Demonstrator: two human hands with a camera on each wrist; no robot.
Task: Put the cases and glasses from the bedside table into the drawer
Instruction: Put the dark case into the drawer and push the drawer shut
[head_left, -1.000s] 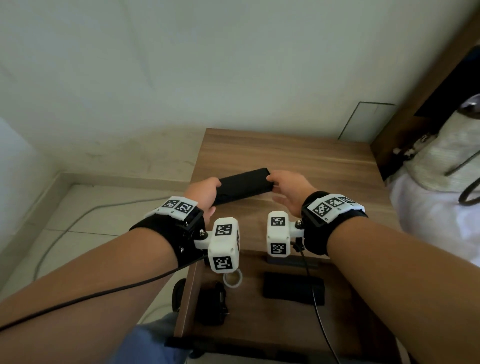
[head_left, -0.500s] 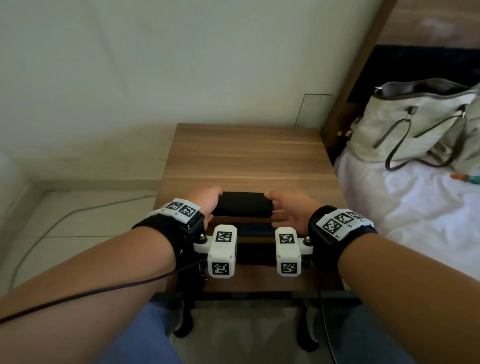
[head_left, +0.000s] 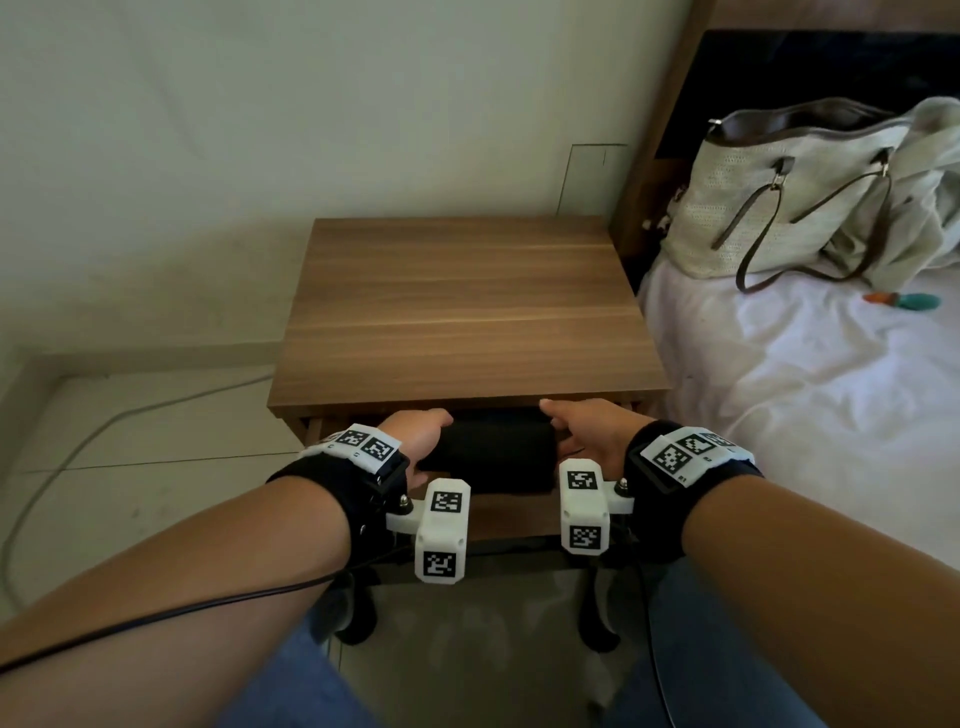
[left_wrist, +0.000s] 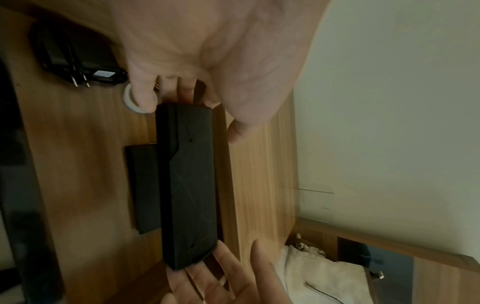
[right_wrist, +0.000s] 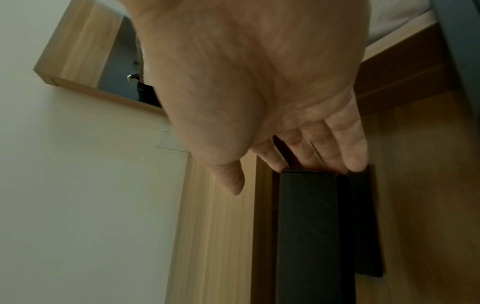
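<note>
Case (head_left: 493, 452), black and long, hangs lengthwise between the two hands, over the open drawer (head_left: 519, 514) and just under the front edge of the bench (head_left: 467, 312). The left hand (head_left: 415, 441) presses its fingertips against one short end, fingers bent toward it with the thumb held off to the side; the right hand (head_left: 587, 431) meets the other end with nearly straight fingers, thumb also free, so the case is squeezed end to end and neither hand wraps round it. In the left wrist view a second, flatter black case (left_wrist: 142, 189) lies on the drawer floor, partly under the held one, and a dark bundle with plug prongs (left_wrist: 78, 59) and a white ring (left_wrist: 130, 100) sit near the drawer's left side. Judging by this, the task looks close to done: the benchtop shows nothing on it, one case is in, and this one only needs lowering and letting go; whether the glasses are already inside cannot be told, since part of the drawer is hidden by the arms. Room is tight above, where the bench edge overhangs the back of the drawer, so the case probably needs to drop a little forward of that lip. The drawer's side walls stand close to both sets of knuckles. Open wood floor shows in front of the flat case. A bed (head_left: 805, 415) with a pale handbag (head_left: 795, 197) lies to the right, well apart from the hands.
</note>
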